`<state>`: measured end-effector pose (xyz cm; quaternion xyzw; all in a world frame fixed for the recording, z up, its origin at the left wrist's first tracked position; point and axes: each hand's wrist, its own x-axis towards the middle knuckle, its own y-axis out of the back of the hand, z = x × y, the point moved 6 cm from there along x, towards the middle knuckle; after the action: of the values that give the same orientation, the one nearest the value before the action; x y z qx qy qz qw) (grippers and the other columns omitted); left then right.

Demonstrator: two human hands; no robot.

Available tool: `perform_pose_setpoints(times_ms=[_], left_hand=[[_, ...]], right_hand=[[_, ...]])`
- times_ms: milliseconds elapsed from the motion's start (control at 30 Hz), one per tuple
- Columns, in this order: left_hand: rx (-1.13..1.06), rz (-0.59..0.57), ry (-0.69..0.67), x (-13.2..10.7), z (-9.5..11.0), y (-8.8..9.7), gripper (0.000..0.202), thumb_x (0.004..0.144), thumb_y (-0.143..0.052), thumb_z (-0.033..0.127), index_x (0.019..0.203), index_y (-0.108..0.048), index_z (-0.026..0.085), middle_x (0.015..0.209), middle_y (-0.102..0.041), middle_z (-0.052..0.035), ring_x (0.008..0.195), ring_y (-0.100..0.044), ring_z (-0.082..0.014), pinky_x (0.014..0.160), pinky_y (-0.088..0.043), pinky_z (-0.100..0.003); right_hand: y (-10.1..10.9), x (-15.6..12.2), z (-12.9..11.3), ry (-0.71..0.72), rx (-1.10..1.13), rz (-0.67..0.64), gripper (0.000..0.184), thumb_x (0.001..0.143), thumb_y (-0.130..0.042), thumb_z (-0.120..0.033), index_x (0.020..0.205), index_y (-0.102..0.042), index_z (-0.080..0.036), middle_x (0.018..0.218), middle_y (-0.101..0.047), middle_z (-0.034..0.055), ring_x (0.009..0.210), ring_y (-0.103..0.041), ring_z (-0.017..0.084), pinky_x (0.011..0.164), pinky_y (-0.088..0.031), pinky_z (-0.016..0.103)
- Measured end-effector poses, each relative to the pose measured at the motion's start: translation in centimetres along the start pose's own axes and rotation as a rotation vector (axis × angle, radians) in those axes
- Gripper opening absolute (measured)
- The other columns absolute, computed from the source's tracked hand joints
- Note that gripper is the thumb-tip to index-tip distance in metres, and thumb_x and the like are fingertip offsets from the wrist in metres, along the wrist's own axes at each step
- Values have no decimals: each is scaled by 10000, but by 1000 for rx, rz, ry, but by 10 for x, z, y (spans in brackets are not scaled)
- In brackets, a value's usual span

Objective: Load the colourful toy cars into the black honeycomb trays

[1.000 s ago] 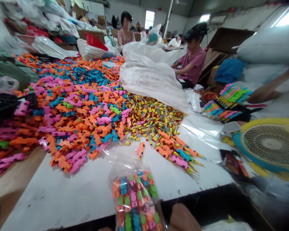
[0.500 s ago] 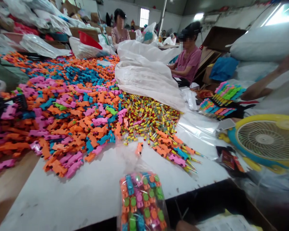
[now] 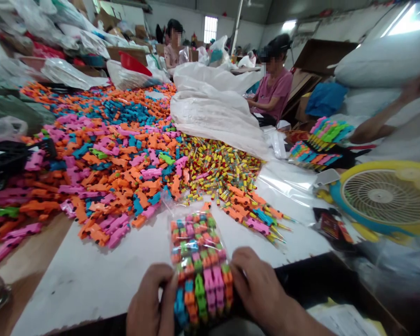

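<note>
My left hand (image 3: 150, 303) and my right hand (image 3: 257, 289) grip the lower end of a clear plastic bag (image 3: 198, 261) packed with small orange, pink, blue and green plastic toy pieces. The bag lies over the near edge of the white table (image 3: 91, 280), its open top pointing away from me. Both hands are closed around its sides, thumbs on top. Just beyond the bag lie several assembled toy pieces with yellow sticks (image 3: 255, 217).
A huge heap of orange, pink and blue pieces (image 3: 101, 154) covers the table's left and middle. Yellow-and-red small parts (image 3: 217, 170) lie beside big white sacks (image 3: 213, 112). A yellow-blue fan (image 3: 385, 198) stands at right. Two people sit at the far side; another person's arm (image 3: 378, 123) reaches in at right.
The bag has risen onto the table edge and both my hands have come into view, gripping its lower end. Earlier only the bag showed, hanging lower.
</note>
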<state>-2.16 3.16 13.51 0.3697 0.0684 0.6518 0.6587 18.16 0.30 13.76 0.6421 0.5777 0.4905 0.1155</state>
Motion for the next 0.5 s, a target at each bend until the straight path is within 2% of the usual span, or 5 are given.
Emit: perform_pose_setpoints(times_ms=[67,167,233,367,500], left_hand=[[1,60,-24,35,12,9,96,894,-486,268,828,-543,226,718,-597,23,629,-583,-112,581,-484,-189],[26,17,-73,82,33,24,155,890,-485,292,768,-537,211,646,-558,40,551,-524,-99,522,-425,-194],[92,-7,-140,102,47,36,173,885,-476,311,759,-534,207,636,-553,41,545,-509,-101,527,-404,-205],[169,-27,-219,119,59,52,184,881,-463,321,754,-528,204,624,-536,44,537,-480,-97,518,-364,-208],[204,75,-212,121,62,63,150,863,-498,299,755,-533,201,643,-527,45,572,-482,-95,547,-361,-216]], right_hand=[[10,38,1,31,-78,94,166,964,-368,-193,847,-483,-217,714,-556,17,605,-523,143,535,-424,248],[27,82,-2,129,-174,211,152,962,-364,-175,847,-452,-221,741,-531,10,633,-510,139,543,-394,241],[36,99,-4,170,-202,229,137,960,-373,-178,858,-452,-223,768,-530,10,658,-505,141,558,-389,240],[44,116,-6,183,-178,166,138,963,-377,-195,848,-448,-222,762,-511,0,643,-487,132,556,-374,238],[48,124,-12,205,-95,173,137,968,-381,-198,851,-448,-222,762,-510,-1,667,-500,129,574,-388,236]])
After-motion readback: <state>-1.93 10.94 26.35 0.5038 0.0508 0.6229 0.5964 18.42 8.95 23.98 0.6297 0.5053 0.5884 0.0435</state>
